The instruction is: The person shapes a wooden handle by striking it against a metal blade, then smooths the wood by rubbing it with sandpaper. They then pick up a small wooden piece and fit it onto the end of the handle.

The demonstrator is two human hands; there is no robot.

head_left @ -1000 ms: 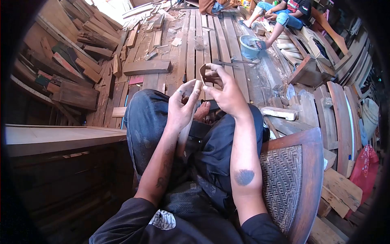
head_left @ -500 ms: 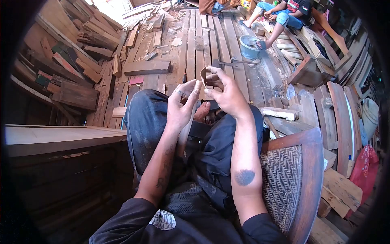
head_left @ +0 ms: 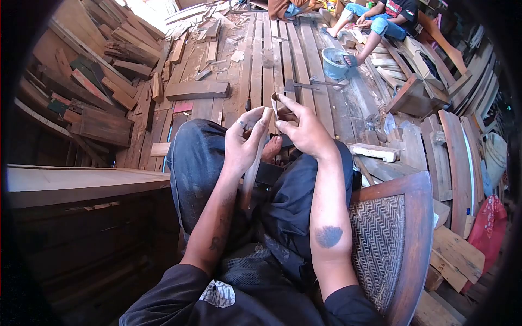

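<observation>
My left hand (head_left: 243,140) is closed around the upper end of a narrow, pale wooden strip (head_left: 250,182), which slants down between my knees toward my lap. Close beside its top, my right hand (head_left: 305,129) pinches a thin, brownish folded piece that looks like sandpaper (head_left: 274,104) between thumb and fingers. The folded piece stands upright just right of the strip's end. Both hands are held in front of my knees, above my bare foot (head_left: 272,148).
A woven-backed wooden chair (head_left: 418,228) stands at my right, a pale board (head_left: 81,182) at my left. A hatchet-like tool (head_left: 291,86) and thick wood block (head_left: 197,90) lie ahead. Farther off are a bucket (head_left: 334,65) and a seated person (head_left: 383,24). Wood is stacked on both sides.
My right hand has turned slightly, its fingers closer together, and the folded piece now shows edge-on, a little farther right. My left hand stays around the strip.
</observation>
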